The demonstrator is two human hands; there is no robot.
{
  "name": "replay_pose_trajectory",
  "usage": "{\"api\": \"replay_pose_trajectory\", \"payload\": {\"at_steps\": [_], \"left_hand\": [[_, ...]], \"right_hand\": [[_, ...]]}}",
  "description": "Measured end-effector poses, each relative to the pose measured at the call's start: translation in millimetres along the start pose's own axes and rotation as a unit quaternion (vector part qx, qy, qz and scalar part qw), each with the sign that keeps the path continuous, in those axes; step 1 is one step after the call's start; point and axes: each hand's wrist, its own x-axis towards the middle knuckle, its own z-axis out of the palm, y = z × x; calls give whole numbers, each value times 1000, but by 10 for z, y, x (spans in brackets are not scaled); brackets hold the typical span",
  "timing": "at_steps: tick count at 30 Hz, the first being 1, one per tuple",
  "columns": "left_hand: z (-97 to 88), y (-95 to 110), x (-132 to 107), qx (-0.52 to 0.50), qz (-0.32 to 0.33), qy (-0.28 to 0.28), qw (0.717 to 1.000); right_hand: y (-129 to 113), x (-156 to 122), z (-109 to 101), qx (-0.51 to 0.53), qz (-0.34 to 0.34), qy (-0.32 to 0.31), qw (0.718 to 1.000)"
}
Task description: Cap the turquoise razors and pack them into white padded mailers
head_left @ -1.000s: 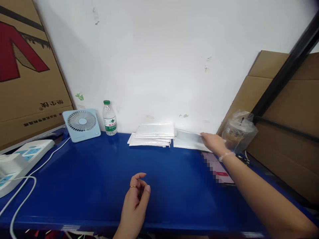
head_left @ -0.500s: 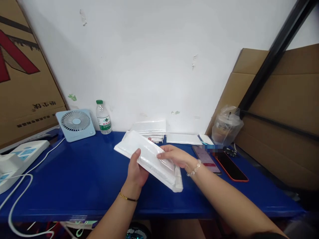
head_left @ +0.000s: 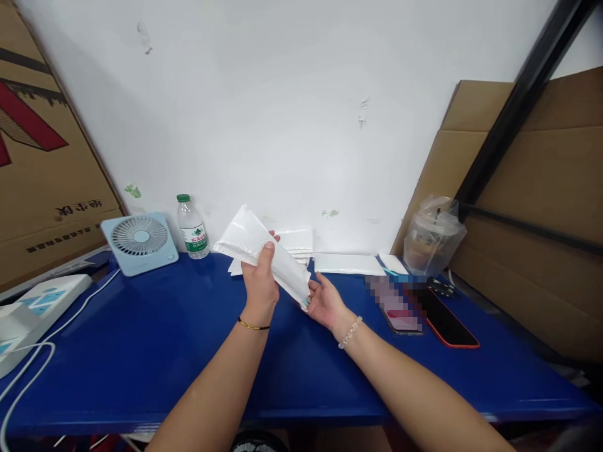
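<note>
I see plain white on my plastic packet [head_left: 254, 237] — solid blue on the tabletop [head_left: 155, 339], pale blue on the desk fan [head_left: 140, 238], green on the bottle cap [head_left: 183, 198]

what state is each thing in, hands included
packet: held, tilted
left hand: closed on packet
right hand: at packet's lower end, grip unclear
stack: flat, partly hidden
bottle: upright, capped
fan: tilted back, running unclear
cup: lidded, bagged
pink-screen phone: flat, lit, partly pixelated
orange-edged phone: flat, screen dark
power strip: plug in

Head-worn view, facing forward and down, close over blue table [head_left: 141, 339]
</note>
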Motion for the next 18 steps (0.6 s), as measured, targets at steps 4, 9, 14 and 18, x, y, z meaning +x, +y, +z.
{"api": "replay_pose_trajectory", "payload": {"at_steps": [4,9,14,18], "left_hand": [[110,-24,2,27,43,1,999],[182,-54,28,45,86,9,995],[99,-52,112,51,105,25,993],[-172,15,270,59,119,87,987]], "right_hand": [[54,-16,62,3,-8,14,1000],[138,-31,64,-203,-119,30,971],[36,25,-58,-468,-218,135,845],[-151,35,-203,-666,-234,213,676]]}}
